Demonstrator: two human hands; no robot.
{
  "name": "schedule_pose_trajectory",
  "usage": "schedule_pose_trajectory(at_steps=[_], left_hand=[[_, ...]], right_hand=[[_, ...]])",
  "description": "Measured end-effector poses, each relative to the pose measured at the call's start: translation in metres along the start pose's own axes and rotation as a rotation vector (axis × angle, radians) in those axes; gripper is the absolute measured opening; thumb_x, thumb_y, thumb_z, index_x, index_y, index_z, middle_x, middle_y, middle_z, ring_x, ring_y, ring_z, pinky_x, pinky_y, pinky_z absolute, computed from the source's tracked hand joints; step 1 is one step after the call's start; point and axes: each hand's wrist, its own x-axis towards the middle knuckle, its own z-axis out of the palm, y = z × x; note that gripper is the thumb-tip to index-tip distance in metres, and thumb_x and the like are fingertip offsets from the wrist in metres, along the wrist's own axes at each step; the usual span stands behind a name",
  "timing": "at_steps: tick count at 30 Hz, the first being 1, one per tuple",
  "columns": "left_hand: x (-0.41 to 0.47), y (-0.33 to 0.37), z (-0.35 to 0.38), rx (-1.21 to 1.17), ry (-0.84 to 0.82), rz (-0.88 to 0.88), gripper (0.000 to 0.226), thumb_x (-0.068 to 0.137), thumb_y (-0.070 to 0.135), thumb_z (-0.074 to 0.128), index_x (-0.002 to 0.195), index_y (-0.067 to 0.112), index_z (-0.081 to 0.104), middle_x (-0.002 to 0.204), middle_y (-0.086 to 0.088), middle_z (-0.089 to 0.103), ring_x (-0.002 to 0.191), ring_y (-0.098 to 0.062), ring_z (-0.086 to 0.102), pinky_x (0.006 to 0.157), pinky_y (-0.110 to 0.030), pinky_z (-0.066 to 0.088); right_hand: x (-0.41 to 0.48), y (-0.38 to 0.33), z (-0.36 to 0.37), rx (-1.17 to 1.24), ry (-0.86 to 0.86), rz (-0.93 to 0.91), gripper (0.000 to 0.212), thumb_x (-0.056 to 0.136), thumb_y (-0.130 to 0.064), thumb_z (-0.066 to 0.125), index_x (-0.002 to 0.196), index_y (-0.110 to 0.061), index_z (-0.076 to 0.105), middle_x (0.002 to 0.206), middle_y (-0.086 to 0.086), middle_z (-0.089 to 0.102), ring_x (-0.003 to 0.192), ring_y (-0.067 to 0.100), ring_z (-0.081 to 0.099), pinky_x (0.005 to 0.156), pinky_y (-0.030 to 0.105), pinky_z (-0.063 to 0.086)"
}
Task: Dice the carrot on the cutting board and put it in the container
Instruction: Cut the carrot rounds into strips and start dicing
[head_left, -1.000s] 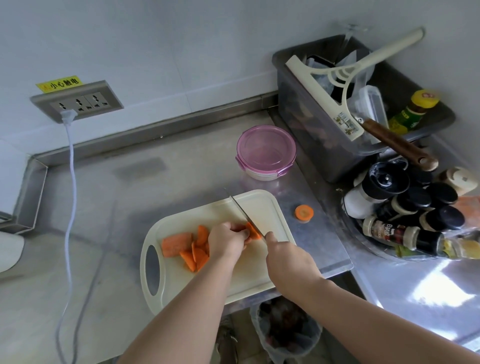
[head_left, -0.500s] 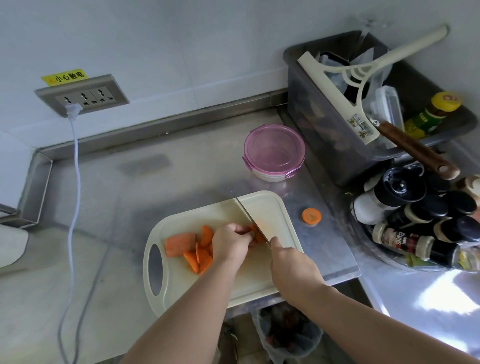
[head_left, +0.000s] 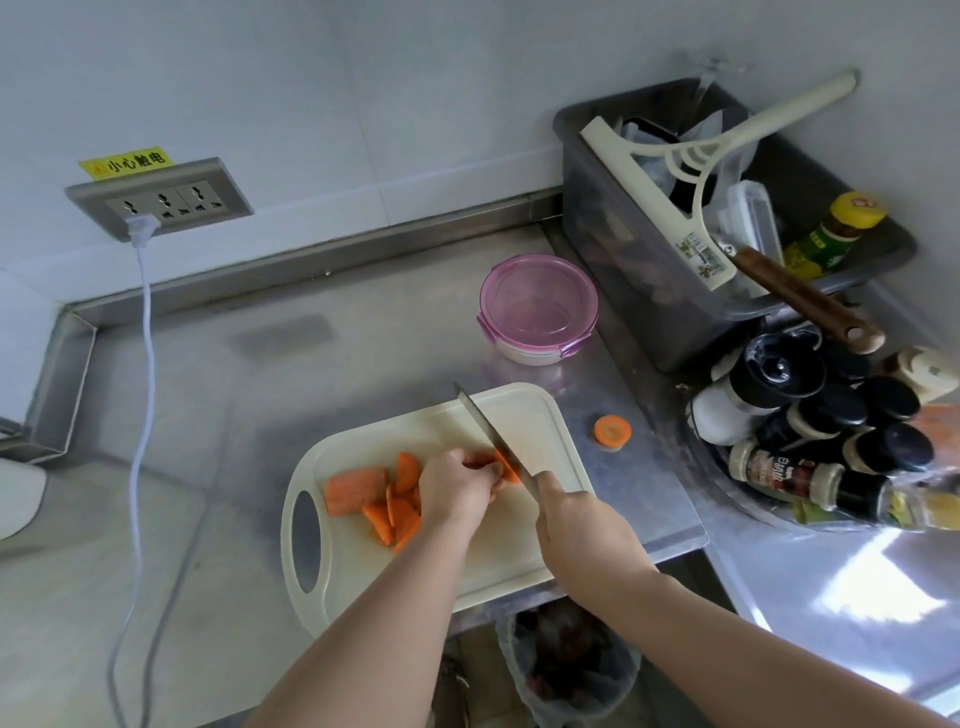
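Note:
A cream cutting board (head_left: 514, 545) lies on the steel counter. On it my left hand (head_left: 457, 486) holds down a carrot piece (head_left: 506, 464) with curled fingers. My right hand (head_left: 584, 525) grips a knife (head_left: 491, 434), whose blade rests against that piece. A thick carrot chunk (head_left: 356, 490) and several cut wedges (head_left: 397, 512) lie left of my left hand. The round container with a pink lid (head_left: 537, 306) stands behind the board, lid closed.
A carrot end slice (head_left: 613, 431) lies on the counter right of the board. A grey bin (head_left: 644, 291) with a squeegee (head_left: 675, 171) stands at the back right, spice bottles (head_left: 810, 436) in front of it. A white cord (head_left: 143, 364) hangs from the wall socket (head_left: 161, 200). A waste bin (head_left: 566, 670) sits below the counter edge.
The knife blade has stayed at the carrot piece under my left hand with small cutting motion. The view has shifted slightly; the other pieces have not moved.

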Motion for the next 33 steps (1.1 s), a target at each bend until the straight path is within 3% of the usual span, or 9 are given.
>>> schedule_pose_trajectory(at_steps=[4,7,10,16,20,24,28,31,33], left_hand=[[0.002,-0.001,-0.001,0.005,0.002,0.005,0.021,0.084,0.001,0.067,0.072,0.017,0.061,0.073,-0.004,0.068,0.075,-0.021,0.068,0.077,-0.034,0.057],[0.003,-0.002,-0.001,0.004,-0.002,0.009,0.021,0.083,0.001,0.067,0.073,0.018,0.062,0.074,-0.005,0.069,0.077,-0.024,0.069,0.079,-0.037,0.058],[0.003,-0.003,-0.001,-0.004,-0.008,0.006,0.021,0.084,0.000,0.066,0.073,0.017,0.063,0.072,-0.005,0.069,0.076,-0.024,0.068,0.077,-0.035,0.057],[0.002,-0.004,-0.003,-0.013,-0.015,0.005,0.021,0.085,-0.002,0.065,0.073,0.016,0.063,0.069,-0.002,0.067,0.070,-0.016,0.066,0.063,-0.023,0.052],[0.002,-0.005,-0.003,0.032,-0.004,0.022,0.020,0.084,0.002,0.067,0.074,0.018,0.063,0.071,-0.004,0.068,0.076,-0.024,0.069,0.074,-0.034,0.058],[0.002,-0.006,-0.003,0.070,0.002,0.044,0.015,0.082,0.005,0.069,0.075,0.017,0.065,0.072,-0.005,0.070,0.076,-0.025,0.070,0.080,-0.041,0.057],[-0.001,-0.005,-0.003,0.080,0.013,0.058,0.014,0.082,0.010,0.071,0.077,0.020,0.064,0.078,-0.007,0.071,0.079,-0.024,0.070,0.082,-0.041,0.057],[-0.003,-0.004,-0.004,0.070,0.015,0.062,0.013,0.083,0.010,0.071,0.079,0.020,0.064,0.081,-0.007,0.071,0.080,-0.023,0.070,0.084,-0.040,0.056],[-0.005,-0.002,-0.004,0.037,0.008,0.042,0.015,0.083,0.007,0.070,0.078,0.019,0.063,0.075,-0.004,0.069,0.077,-0.021,0.069,0.083,-0.039,0.057]], right_hand=[[-0.001,-0.003,-0.004,-0.023,-0.032,-0.019,0.040,0.092,0.001,0.033,0.129,-0.012,0.033,0.067,-0.002,0.030,0.048,0.014,0.031,0.044,0.027,0.026],[0.001,-0.005,-0.007,-0.024,-0.060,-0.006,0.031,0.095,-0.004,0.032,0.125,-0.010,0.038,0.067,-0.001,0.028,0.051,0.012,0.028,0.053,0.028,0.034],[0.001,-0.007,-0.006,-0.068,-0.064,-0.012,0.044,0.091,0.003,0.035,0.132,-0.008,0.029,0.064,-0.001,0.031,0.049,0.014,0.032,0.042,0.026,0.025],[0.005,-0.006,0.000,-0.069,-0.085,-0.016,0.051,0.092,0.002,0.037,0.140,-0.008,0.024,0.066,-0.001,0.027,0.050,0.016,0.034,0.042,0.026,0.024],[0.010,-0.004,0.000,-0.030,-0.111,0.000,0.035,0.096,-0.005,0.037,0.131,-0.011,0.034,0.066,-0.003,0.029,0.059,0.020,0.042,0.053,0.029,0.036],[0.012,-0.003,0.008,-0.032,-0.100,0.010,0.045,0.095,-0.005,0.043,0.136,-0.012,0.026,0.065,-0.002,0.033,0.055,0.017,0.044,0.043,0.024,0.031],[0.013,0.002,0.005,0.106,-0.082,0.057,0.027,0.099,-0.010,0.035,0.126,-0.013,0.038,0.083,0.004,0.052,0.083,0.028,0.063,0.060,0.033,0.046],[0.012,0.003,0.005,0.130,-0.040,0.096,0.028,0.099,-0.010,0.037,0.127,-0.016,0.038,0.086,0.006,0.062,0.076,0.025,0.066,0.057,0.034,0.051],[0.010,0.003,0.006,0.139,-0.021,0.081,0.027,0.099,-0.010,0.036,0.125,-0.016,0.038,0.077,0.006,0.057,0.066,0.025,0.061,0.048,0.030,0.042]])
